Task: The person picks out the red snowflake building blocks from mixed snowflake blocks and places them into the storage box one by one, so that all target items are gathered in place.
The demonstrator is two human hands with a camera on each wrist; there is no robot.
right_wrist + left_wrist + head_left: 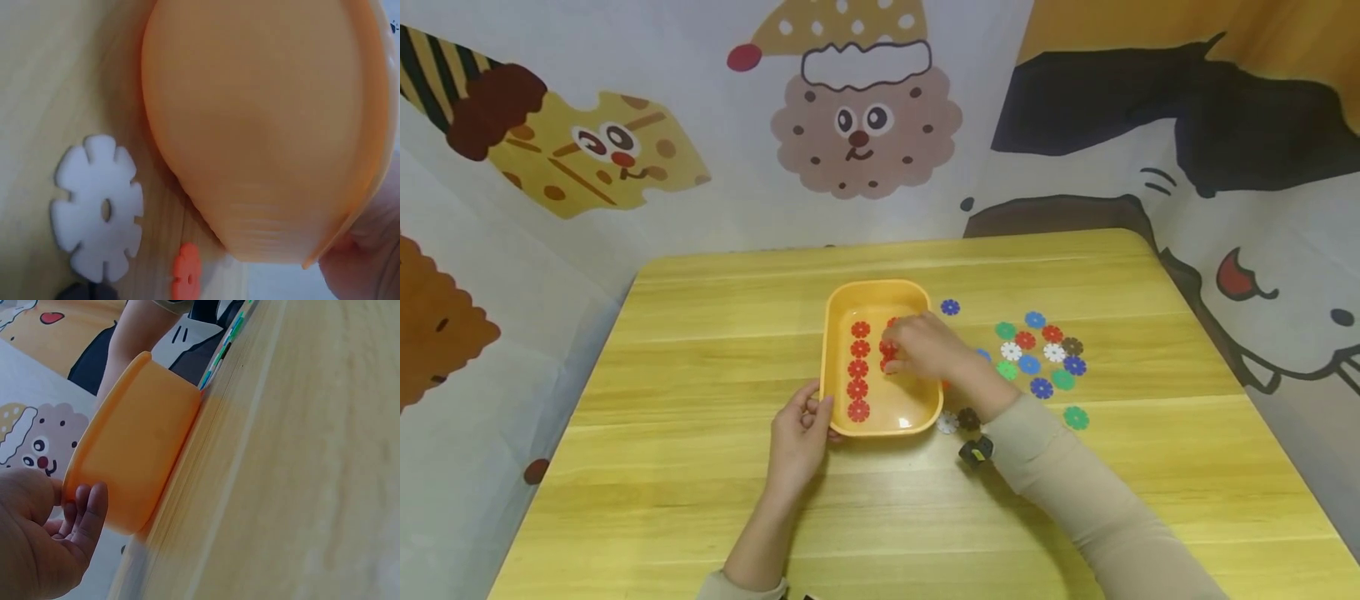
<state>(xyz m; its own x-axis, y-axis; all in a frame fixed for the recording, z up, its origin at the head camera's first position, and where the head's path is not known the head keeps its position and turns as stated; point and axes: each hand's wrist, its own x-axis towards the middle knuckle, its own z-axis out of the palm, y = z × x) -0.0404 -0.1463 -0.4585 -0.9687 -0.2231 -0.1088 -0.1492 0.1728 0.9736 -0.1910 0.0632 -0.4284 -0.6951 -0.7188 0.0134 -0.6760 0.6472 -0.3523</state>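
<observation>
A yellow-orange plastic tray (917,408) lies on the table, with a column of red snowflake discs (858,368) along its left side. My left hand (799,433) grips the tray at its near left corner; in the left wrist view the thumb is at the rim and the fingers are against the outer wall. My right hand (925,346) reaches over the right wall into the tray. Its thumb and curled fingers pinch a red snowflake disc (887,350) in a second column, partly covered by the hand. In the right wrist view, the tray wall hides the fingertips.
Right of the tray lie scattered snowflake discs in blue, green, white, red and brown, such as a green disc (1076,417) and a white disc (100,209). A dark blue disc (951,307) sits near the far right corner. A cartoon-printed cloth (700,217) hangs behind the table.
</observation>
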